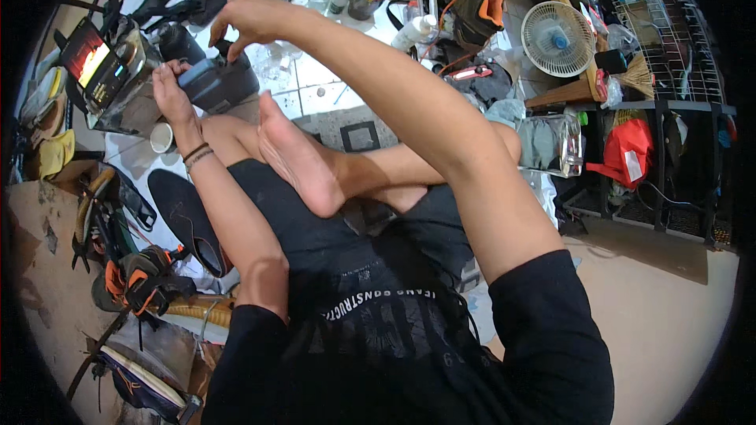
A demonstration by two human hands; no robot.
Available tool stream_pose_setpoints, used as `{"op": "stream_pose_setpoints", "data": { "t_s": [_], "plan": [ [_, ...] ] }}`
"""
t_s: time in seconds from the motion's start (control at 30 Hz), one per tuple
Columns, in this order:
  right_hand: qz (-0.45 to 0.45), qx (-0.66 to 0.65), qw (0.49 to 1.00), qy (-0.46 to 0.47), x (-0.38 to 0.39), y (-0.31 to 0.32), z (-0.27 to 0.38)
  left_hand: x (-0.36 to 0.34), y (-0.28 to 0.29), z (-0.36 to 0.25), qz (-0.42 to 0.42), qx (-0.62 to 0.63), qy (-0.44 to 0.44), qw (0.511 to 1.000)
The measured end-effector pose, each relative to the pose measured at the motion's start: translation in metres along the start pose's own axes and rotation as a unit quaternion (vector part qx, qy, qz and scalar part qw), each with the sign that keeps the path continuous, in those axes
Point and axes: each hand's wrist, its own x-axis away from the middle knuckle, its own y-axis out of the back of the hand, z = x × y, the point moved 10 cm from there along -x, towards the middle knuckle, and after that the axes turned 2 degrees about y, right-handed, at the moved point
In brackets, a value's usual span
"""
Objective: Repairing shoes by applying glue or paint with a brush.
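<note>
A dark grey jerrycan [224,86] stands on the floor at the upper left, just beyond my crossed legs. My right hand [250,17] reaches over it from above, thumb and fingers closed round the black cap [229,41] on top. Against the can's left side rests my left hand [172,93], its fingers stretched upward and not wrapped round anything. A white cup [162,138] sits close to my left wrist.
Left of the can are a dark container [179,43] and a lit screen [93,65]. Bottles, including a white one [413,32], shoes [472,4] and a fan [558,39] lie beyond. A black shoe [189,220] is beside my left forearm; a rack [661,161] stands right.
</note>
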Motion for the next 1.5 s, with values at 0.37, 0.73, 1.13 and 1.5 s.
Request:
{"op": "stream_pose_setpoints", "data": {
  "t_s": [0.37,0.73,1.13,1.5],
  "plan": [
    [-0.020,-0.003,1.000,0.018,0.002,0.004,0.008,-0.001,0.015,0.003,-0.060,-0.025,-0.075,0.995],
    [-0.010,0.037,0.999,0.004,0.005,0.010,0.008,0.003,0.004,0.001,-0.062,0.021,-0.067,0.996],
    [0.012,0.113,0.991,0.067,-0.003,0.005,0.020,0.017,-0.011,-0.005,-0.038,-0.194,0.021,0.980],
    [-0.017,0.089,0.994,0.054,-0.006,0.020,0.023,0.017,-0.007,0.001,-0.045,-0.212,0.040,0.975]
  ]
}}
